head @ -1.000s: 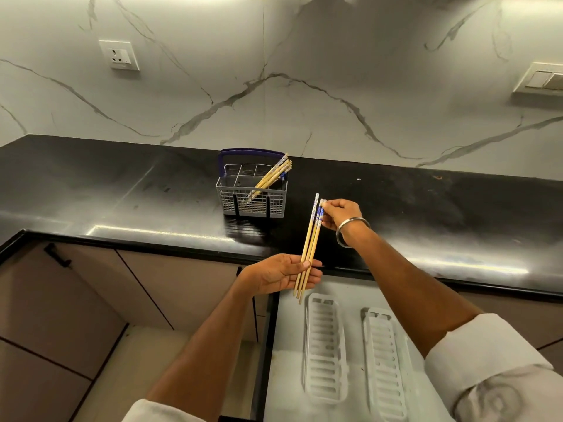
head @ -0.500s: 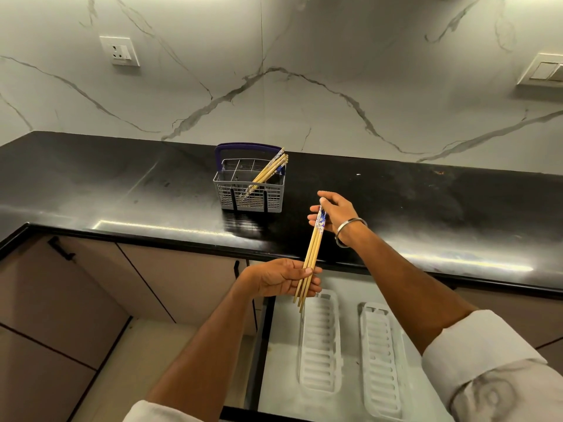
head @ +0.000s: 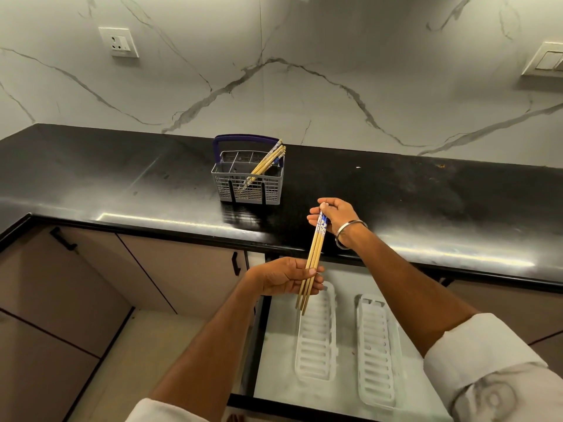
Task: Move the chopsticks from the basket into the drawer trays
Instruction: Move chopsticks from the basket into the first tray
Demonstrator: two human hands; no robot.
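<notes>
A bundle of wooden chopsticks [head: 315,252] with blue-patterned tops is held between both hands above the open drawer. My left hand [head: 285,277] pinches their lower part, my right hand [head: 333,216] grips the patterned tops. Their tips hang just over the left white slotted tray [head: 316,360]. A second white tray [head: 376,354] lies to its right in the drawer. On the black counter stands the grey basket [head: 248,188] with a blue handle, holding several more chopsticks [head: 266,161] that lean to the right.
The open drawer [head: 274,376] has a pale floor and dark front rim. The black counter [head: 426,202] runs across the view, marble wall behind with a socket [head: 118,42] and a switch [head: 545,59]. Closed cabinet doors [head: 76,284] are at left.
The held bundle has come down and tilted toward the left tray. My right hand has closed further over the patterned tops; my left hand keeps its hold lower down.
</notes>
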